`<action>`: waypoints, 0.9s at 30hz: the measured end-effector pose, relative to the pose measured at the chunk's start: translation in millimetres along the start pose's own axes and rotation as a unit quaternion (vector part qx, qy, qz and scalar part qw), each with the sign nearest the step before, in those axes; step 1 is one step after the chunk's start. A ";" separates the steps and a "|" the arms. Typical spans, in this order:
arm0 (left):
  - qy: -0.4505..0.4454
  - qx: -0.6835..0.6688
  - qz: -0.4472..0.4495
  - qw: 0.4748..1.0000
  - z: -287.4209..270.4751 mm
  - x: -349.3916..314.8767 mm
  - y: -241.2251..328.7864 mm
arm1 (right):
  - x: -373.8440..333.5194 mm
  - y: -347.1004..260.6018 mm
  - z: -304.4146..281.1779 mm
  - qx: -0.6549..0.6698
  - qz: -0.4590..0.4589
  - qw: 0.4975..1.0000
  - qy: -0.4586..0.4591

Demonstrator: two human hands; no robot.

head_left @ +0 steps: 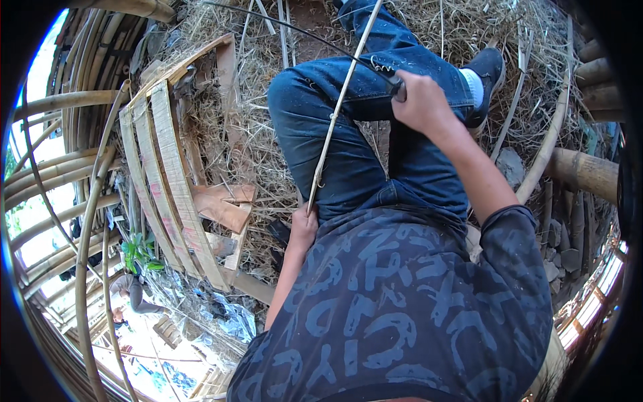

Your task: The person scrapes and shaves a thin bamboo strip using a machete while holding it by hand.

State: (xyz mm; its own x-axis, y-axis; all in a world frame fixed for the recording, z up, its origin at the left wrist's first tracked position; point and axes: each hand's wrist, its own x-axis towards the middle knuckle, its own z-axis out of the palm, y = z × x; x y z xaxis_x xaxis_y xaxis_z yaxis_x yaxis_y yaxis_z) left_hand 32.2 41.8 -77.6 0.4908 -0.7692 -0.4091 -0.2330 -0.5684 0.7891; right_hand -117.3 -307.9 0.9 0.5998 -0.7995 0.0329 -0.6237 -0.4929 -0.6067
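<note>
My right hand (423, 104) is closed round the dark handle of a long knife (390, 82). Its thin blade, seen nearly edge-on, points up and left and crosses the bamboo strip (335, 115); I cannot tell whether they touch. By my left hip, my left hand (304, 226) grips the strip's lower end, its fingers partly hidden. From there the pale, slender strip slants up over my thigh and past the top of the view. My legs in blue jeans (311, 137) are bent beneath it, sprinkled with small pale specks.
A wooden slat panel (175, 194) leans at my left, near a broken board piece (224, 208). Dry straw and shavings (254, 120) cover the ground. Bamboo poles (90, 221) stand at the left, and a thick bamboo pole (584, 175) lies at the right. Another person (137, 295) is at lower left.
</note>
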 end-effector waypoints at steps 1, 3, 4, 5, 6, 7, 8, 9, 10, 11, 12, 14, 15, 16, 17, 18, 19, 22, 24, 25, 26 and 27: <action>0.005 -0.001 0.000 1.000 0.8 0.0 0.9 | -5.4 -4.3 5.8 0.024 0.003 1.000 -0.012; -0.014 0.015 -0.021 1.000 -0.2 2.1 2.9 | -24.1 -15.1 19.8 0.008 0.019 0.997 -0.075; -0.016 0.016 -0.020 1.000 -0.8 0.2 3.5 | -37.4 -23.6 25.2 -0.013 -0.003 0.994 -0.104; -0.006 0.013 -0.012 1.000 -0.3 -2.0 4.0 | -48.0 -31.8 30.3 -0.034 -0.026 0.990 -0.133; 0.004 0.010 -0.005 1.000 -0.3 -1.8 4.9 | -55.0 -38.3 35.8 -0.024 -0.037 0.988 -0.145; 0.002 0.011 -0.006 1.000 -0.3 -2.7 5.8 | -60.3 -42.5 38.7 -0.011 -0.049 0.986 -0.159; 0.005 0.004 -0.004 1.000 -1.1 -2.5 6.9 | -58.0 -41.8 38.1 0.016 -0.082 0.991 -0.107; 0.007 -0.004 -0.001 1.000 -1.5 -1.7 7.2 | -53.5 -38.5 33.5 0.017 -0.080 0.991 -0.108; 0.004 0.013 -0.005 1.000 -2.9 -2.7 1.5 | -47.1 -39.0 24.9 -0.013 -0.066 0.990 -0.127; 0.003 0.013 -0.005 1.000 -3.1 -2.9 1.7 | -37.5 -36.1 17.6 -0.044 -0.053 0.987 -0.142; 0.008 0.015 -0.012 1.000 -2.4 -3.8 2.4 | -29.0 -28.6 14.0 -0.059 -0.050 0.992 -0.105; 0.014 0.012 -0.017 1.000 0.0 -2.7 3.4 | -7.0 -14.3 -1.3 -0.050 -0.011 0.997 -0.058; 0.011 0.001 -0.014 1.000 -0.1 -1.9 3.0 | 0.3 -9.9 -6.0 -0.032 0.009 0.999 -0.031; 0.009 -0.010 -0.010 1.000 0.8 -0.5 3.5 | 1.7 -8.2 -4.8 -0.007 0.017 0.999 -0.032; 0.012 -0.013 -0.009 1.000 1.4 -0.5 3.6 | 1.0 -6.2 0.9 0.018 0.026 0.999 -0.034; 0.007 -0.017 -0.020 1.000 2.1 -0.5 3.9 | -5.1 -5.3 12.5 0.048 0.022 0.998 -0.039; 0.002 -0.020 -0.031 0.999 2.7 -0.2 3.9 | -15.1 -7.1 25.6 0.078 0.018 0.996 -0.044; 0.008 -0.004 -0.013 1.000 1.4 -2.3 -2.9 | -46.2 -29.8 38.5 0.043 -0.004 0.990 -0.132; 0.012 -0.013 -0.010 1.000 1.7 -1.4 -4.1 | -47.9 -31.5 39.8 0.058 -0.020 0.988 -0.142; 0.012 -0.023 -0.011 1.000 1.5 -4.5 -5.5 | -44.6 -33.2 34.7 0.040 -0.022 0.988 -0.148; 0.012 -0.021 -0.014 1.000 0.3 -7.2 -5.2 | -40.1 -35.4 28.5 0.023 -0.024 0.987 -0.155; 0.012 -0.019 -0.015 1.000 -1.1 -9.4 -4.6 | -34.8 -34.8 20.3 0.002 -0.037 0.986 -0.163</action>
State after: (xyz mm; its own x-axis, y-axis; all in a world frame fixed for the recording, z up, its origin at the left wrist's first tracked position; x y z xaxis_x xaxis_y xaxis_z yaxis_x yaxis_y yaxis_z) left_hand 29.6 52.0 -76.8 0.5168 -0.7447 -0.4222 -0.1867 -0.5794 0.7934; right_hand -106.3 -256.0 4.8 0.7729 -0.6087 -0.1793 -0.5709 -0.5438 -0.6151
